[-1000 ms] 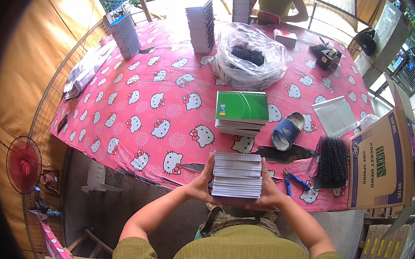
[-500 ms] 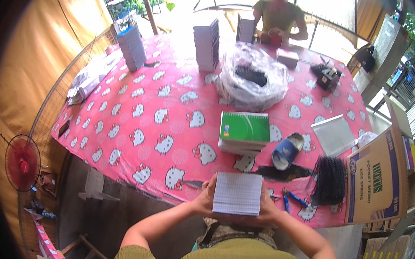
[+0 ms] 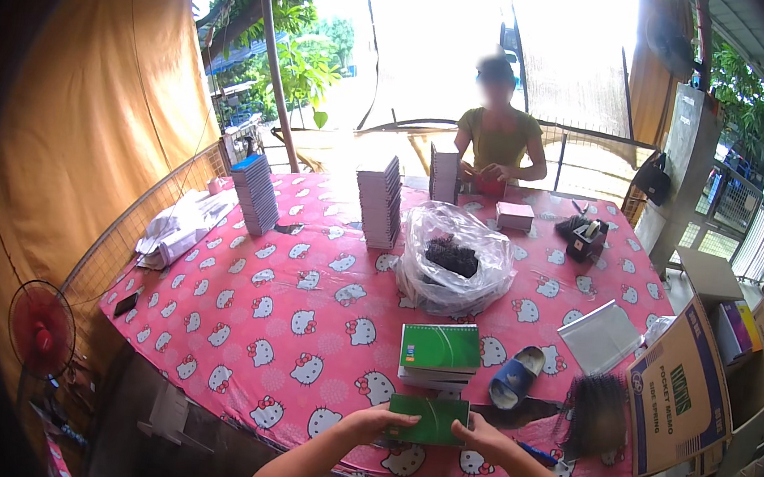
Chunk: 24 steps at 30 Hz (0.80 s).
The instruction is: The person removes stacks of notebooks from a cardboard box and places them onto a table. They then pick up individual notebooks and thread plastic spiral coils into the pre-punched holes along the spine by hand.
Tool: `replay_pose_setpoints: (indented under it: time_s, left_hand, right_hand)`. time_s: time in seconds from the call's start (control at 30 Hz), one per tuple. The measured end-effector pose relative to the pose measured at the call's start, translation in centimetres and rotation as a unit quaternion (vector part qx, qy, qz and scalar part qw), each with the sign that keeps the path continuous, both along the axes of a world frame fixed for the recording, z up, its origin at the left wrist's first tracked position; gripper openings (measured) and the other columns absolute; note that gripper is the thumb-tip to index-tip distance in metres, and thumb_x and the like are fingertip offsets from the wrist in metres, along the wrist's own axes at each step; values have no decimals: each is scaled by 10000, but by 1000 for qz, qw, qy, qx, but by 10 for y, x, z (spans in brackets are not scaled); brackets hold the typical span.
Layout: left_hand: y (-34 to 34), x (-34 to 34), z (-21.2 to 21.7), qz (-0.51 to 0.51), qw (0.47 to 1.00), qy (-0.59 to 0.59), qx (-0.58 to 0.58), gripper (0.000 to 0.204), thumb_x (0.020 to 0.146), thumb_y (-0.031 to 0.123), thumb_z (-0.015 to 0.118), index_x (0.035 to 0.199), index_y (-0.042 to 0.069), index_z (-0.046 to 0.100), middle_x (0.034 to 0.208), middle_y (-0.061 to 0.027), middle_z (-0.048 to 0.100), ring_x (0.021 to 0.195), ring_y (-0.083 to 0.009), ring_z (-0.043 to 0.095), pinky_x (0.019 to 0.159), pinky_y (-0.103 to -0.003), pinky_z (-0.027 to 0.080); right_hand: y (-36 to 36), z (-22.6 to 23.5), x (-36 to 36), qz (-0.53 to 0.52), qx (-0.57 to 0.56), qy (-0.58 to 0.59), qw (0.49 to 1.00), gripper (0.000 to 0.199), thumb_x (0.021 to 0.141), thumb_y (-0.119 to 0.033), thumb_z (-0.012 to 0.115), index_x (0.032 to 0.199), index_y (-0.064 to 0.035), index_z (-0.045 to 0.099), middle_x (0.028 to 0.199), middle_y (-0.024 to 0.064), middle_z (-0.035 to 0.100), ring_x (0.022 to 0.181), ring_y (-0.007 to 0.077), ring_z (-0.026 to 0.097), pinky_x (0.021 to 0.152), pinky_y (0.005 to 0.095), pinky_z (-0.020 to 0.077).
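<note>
A green-covered notebook bundle (image 3: 428, 419) lies flat at the near edge of the pink cartoon-cat tablecloth (image 3: 241, 317). My left hand (image 3: 369, 421) grips its left end and my right hand (image 3: 483, 437) grips its right end. Just beyond it sits a stack of green spiral notebooks (image 3: 439, 352). A blue sandal (image 3: 516, 376) lies to the right of that stack, and a bundle of black spiral coils (image 3: 594, 415) lies further right.
A clear plastic bag of black coils (image 3: 454, 260) sits mid-table. Tall notebook stacks (image 3: 379, 202) (image 3: 255, 193) (image 3: 444, 173) stand at the back. A person in a green top (image 3: 500, 140) works at the far side. Cardboard boxes (image 3: 679, 392) stand at right, a red fan (image 3: 41, 330) at left.
The view has tilted up from the table edge to the whole table. The pile I held edge-up against my body now lies flat on the table edge with its green cover up.
</note>
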<state>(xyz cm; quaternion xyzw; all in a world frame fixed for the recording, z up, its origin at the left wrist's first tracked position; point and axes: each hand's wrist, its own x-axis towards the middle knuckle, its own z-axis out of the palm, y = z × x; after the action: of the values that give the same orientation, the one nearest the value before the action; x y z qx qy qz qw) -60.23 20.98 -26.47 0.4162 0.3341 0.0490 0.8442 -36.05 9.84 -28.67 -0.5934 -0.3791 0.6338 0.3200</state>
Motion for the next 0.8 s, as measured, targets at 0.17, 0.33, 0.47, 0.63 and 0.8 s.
replay_pose_setpoints:
  time_s: [0.17, 0.33, 0.47, 0.63, 0.8]
  left_hand:
    - [-3, 2, 2, 23, 998, 7, 53, 562, 878, 292, 687, 1320, 21, 471, 1169, -126, 586, 1055, -220, 579, 864, -374, 493]
    - [-32, 1, -4, 218, 938, 185, 199, 934, 906, 469, 608, 1498, 3, 56, 1469, -215, 249, 1347, -301, 301, 1099, -422, 271]
    - [-107, -27, -36, 453, 786, 70, 416, 817, 956, 418, 529, 1469, -55, 104, 1481, -231, 214, 1377, -283, 235, 1137, -406, 175]
    - [-259, -90, -156, 212, 430, 452, 752, 657, 827, 432, 629, 1399, 203, 401, 1506, -111, 302, 1373, -292, 267, 1064, -592, 235]
    - [-344, -104, -205, 93, 600, 607, 512, 519, 795, 297, 664, 1267, 138, 516, 1282, -112, 495, 1206, -286, 433, 1014, -507, 315]
  right_hand:
    - [-35, 31, 9, -61, 151, -55, 985, 1019, 825, -595, 644, 1454, 30, 142, 1396, 261, 379, 1223, 306, 489, 987, 393, 440]
    - [-73, -29, 31, -143, 240, -57, 959, 902, 864, -494, 653, 1439, 9, 175, 1363, 219, 420, 1168, 290, 510, 953, 402, 459]
    - [-81, -85, 29, -138, 235, -86, 958, 796, 820, -268, 762, 1396, 11, 288, 1350, 218, 414, 1163, 288, 514, 899, 390, 499]
    - [-83, -82, 17, -25, 422, -295, 857, 672, 739, -165, 759, 1316, -29, 440, 1341, 205, 459, 1201, 348, 494, 987, 449, 410]
    - [-83, -41, 6, 47, 389, -368, 843, 557, 789, 14, 576, 1325, -25, 428, 1361, 234, 409, 1250, 424, 400, 1060, 465, 330]
